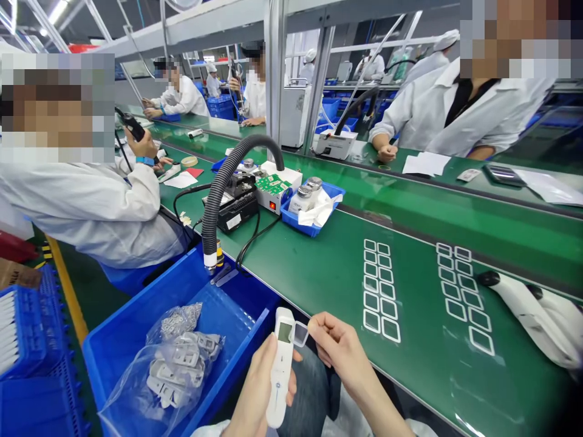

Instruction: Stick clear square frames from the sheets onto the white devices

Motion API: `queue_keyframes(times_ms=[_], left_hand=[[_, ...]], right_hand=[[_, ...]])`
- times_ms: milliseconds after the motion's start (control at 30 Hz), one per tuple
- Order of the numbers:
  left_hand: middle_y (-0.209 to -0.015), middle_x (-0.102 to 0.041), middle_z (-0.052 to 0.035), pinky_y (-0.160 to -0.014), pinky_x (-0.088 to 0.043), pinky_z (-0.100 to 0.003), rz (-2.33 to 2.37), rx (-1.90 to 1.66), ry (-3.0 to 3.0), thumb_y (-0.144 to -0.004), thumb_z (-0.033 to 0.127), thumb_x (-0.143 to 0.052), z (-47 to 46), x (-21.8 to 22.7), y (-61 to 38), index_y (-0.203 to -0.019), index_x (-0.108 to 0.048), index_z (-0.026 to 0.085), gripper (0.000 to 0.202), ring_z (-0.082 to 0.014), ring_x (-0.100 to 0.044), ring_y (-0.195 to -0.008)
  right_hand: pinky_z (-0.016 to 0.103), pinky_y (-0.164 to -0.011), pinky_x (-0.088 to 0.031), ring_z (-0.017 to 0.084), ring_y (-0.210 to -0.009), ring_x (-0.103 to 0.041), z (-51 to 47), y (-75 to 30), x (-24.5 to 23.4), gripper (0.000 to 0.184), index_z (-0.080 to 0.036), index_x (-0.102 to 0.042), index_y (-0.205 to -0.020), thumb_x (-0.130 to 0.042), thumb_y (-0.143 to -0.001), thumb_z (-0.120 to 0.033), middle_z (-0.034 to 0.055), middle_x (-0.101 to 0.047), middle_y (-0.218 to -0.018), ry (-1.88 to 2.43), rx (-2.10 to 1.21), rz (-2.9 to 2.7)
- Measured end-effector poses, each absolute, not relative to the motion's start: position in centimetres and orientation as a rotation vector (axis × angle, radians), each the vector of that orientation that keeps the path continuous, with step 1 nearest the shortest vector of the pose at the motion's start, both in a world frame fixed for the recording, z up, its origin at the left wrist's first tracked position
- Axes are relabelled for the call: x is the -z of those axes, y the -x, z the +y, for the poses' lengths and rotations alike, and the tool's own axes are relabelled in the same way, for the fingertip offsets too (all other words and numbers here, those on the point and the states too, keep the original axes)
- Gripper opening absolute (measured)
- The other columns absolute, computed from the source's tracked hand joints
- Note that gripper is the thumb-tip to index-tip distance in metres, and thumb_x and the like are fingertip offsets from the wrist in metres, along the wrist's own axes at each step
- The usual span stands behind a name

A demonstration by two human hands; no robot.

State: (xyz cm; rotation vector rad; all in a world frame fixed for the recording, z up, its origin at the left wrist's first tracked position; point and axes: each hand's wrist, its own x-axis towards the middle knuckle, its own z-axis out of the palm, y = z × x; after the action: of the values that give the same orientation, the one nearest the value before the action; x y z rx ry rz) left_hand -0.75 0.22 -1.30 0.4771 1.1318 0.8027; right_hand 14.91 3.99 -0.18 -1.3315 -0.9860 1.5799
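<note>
My left hand [259,388] grips a white handheld infrared thermometer [281,364] upright, its small dark screen facing me. My right hand [334,355] pinches a small clear square frame [300,334] between thumb and fingers, right beside the thermometer's screen. The frame looks to be touching the thermometer's side, but I cannot tell for certain. Both hands are over my lap, at the front edge of the green workbench [328,267]. On that bench lie two double rows of similar square frames [381,291] [460,297], to the right of my hands.
A blue bin [182,303] at my left holds a plastic bag of white parts [175,370]. Further along the bench are a soldering station [237,203], a black flexible hose [223,176] and a blue tray of bottles [310,209]. Several white-coated co-workers sit nearby.
</note>
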Motion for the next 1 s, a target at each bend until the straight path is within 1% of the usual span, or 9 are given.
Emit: queue_keyframes(times_ms=[133, 233, 300, 467, 633, 700, 867, 933, 1000], left_hand=[[-0.053, -0.054, -0.0030, -0.043, -0.033, -0.020, 1.152, -0.739, -0.474, -0.072, 0.083, -0.051, 0.4, 0.9, 0.1, -0.091, -0.061, 0.009, 0.077, -0.0093, -0.045, -0.042], [-0.052, -0.053, -0.0024, -0.042, -0.033, -0.020, 1.153, -0.729, -0.465, -0.067, 0.086, -0.052, 0.4, 0.7, -0.2, -0.090, -0.061, 0.010, 0.081, -0.0092, -0.044, -0.041], [-0.052, -0.054, -0.0024, -0.042, -0.033, -0.020, 1.149, -0.730, -0.465, -0.066, 0.086, -0.052, 0.5, 0.7, -0.3, -0.090, -0.061, 0.010, 0.081, -0.0092, -0.044, -0.041], [-0.052, -0.054, -0.0030, -0.042, -0.032, -0.020, 1.152, -0.711, -0.471, -0.072, 0.081, -0.052, 0.4, 0.8, -0.5, -0.090, -0.061, 0.009, 0.074, -0.0092, -0.045, -0.041], [-0.052, -0.054, -0.0015, -0.041, -0.034, -0.020, 1.166, -0.707, -0.434, -0.068, 0.081, -0.057, 0.5, 0.6, -1.0, -0.095, -0.058, 0.009, 0.077, -0.0099, -0.045, -0.042], [-0.053, -0.053, -0.0007, -0.040, -0.035, -0.020, 1.172, -0.723, -0.425, -0.067, 0.081, -0.059, 0.6, 0.7, -1.2, -0.097, -0.057, 0.010, 0.078, -0.0102, -0.046, -0.042], [-0.049, -0.050, 0.0002, -0.039, -0.034, -0.020, 1.149, -0.742, -0.495, -0.073, 0.081, -0.052, 0.7, 1.6, -1.6, -0.090, -0.055, 0.011, 0.072, -0.0100, -0.044, -0.040], [-0.048, -0.050, 0.0000, -0.038, -0.034, -0.019, 1.138, -0.736, -0.560, -0.075, 0.081, -0.048, 0.7, 1.9, -1.6, -0.086, -0.055, 0.011, 0.071, -0.0097, -0.043, -0.039], [-0.048, -0.049, -0.0008, -0.038, -0.033, -0.019, 1.139, -0.709, -0.612, -0.077, 0.082, -0.043, 0.7, 2.0, -1.7, -0.082, -0.055, 0.011, 0.072, -0.0094, -0.043, -0.038]], right_hand=[[0.022, -0.049, -0.026, 0.008, -0.052, -0.032, 4.1, -14.9, -0.2, 0.043, -0.015, -0.052, -0.074, -0.057, -0.084, -0.056, -0.0034, -0.039, -0.058, 1.321, -1.444, -1.252], [0.023, -0.056, -0.032, 0.010, -0.059, -0.038, 4.1, -14.9, -0.3, 0.040, -0.014, -0.052, -0.073, -0.054, -0.087, -0.052, -0.0008, -0.045, -0.065, 1.330, -1.378, -1.311], [0.024, -0.057, -0.033, 0.011, -0.060, -0.039, 4.0, -14.9, -0.2, 0.041, -0.015, -0.051, -0.074, -0.052, -0.088, -0.053, -0.0005, -0.045, -0.066, 1.341, -1.370, -1.315], [0.023, -0.055, -0.032, 0.010, -0.058, -0.038, 3.9, -15.3, 0.2, 0.040, -0.015, -0.051, -0.074, -0.052, -0.089, -0.052, -0.0018, -0.043, -0.065, 1.347, -1.387, -1.316], [0.022, -0.053, -0.034, 0.010, -0.055, -0.042, 3.6, -15.3, 0.4, 0.037, -0.015, -0.052, -0.076, -0.047, -0.094, -0.048, -0.0019, -0.046, -0.062, 1.341, -1.318, -1.361], [0.022, -0.053, -0.035, 0.010, -0.055, -0.045, 3.2, -15.4, 0.7, 0.032, -0.016, -0.054, -0.079, -0.044, -0.098, -0.040, -0.0013, -0.049, -0.061, 1.330, -1.179, -1.476], [0.026, -0.055, -0.034, 0.013, -0.057, -0.046, 1.9, -16.0, 1.8, 0.021, -0.016, -0.065, -0.101, -0.045, -0.096, -0.017, 0.0026, -0.052, -0.068, 1.262, -0.399, -1.913], [0.027, -0.054, -0.035, 0.014, -0.058, -0.047, 1.5, -16.4, 1.9, 0.024, -0.016, -0.065, -0.109, -0.047, -0.094, -0.014, 0.0032, -0.051, -0.068, 1.235, -0.327, -1.983], [0.028, -0.059, -0.041, 0.015, -0.065, -0.052, 1.4, -16.9, 1.7, 0.028, -0.017, -0.064, -0.115, -0.046, -0.095, -0.014, 0.0054, -0.054, -0.075, 1.215, -0.482, -1.925]])
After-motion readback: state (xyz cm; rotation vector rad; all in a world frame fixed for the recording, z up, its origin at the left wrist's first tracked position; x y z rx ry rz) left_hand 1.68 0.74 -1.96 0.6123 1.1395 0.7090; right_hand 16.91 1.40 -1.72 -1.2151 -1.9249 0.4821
